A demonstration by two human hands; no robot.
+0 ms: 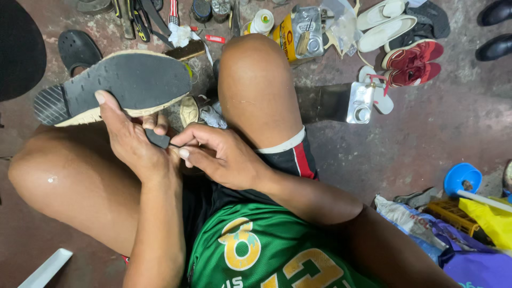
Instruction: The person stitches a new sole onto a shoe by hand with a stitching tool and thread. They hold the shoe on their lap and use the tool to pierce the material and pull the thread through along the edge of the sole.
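A shoe (122, 80) lies sole-up across my left knee, its grey sole edged with a pale rim. My left hand (130, 136) grips it from below, thumb pressed on the sole's near edge. Just to the right, my right hand (216, 154) pinches a thin dark needle-like tool (173, 144) between thumb and fingers, its tip against the shoe's underside. The shoe's upper is hidden behind my left hand.
On the floor ahead lie a black sandal (77, 49), several tools, a yellow tin (288, 34), metal cans (361, 102), white shoes (384, 24) and red shoes (413, 61). A blue bowl (462, 178) and bags sit at the right.
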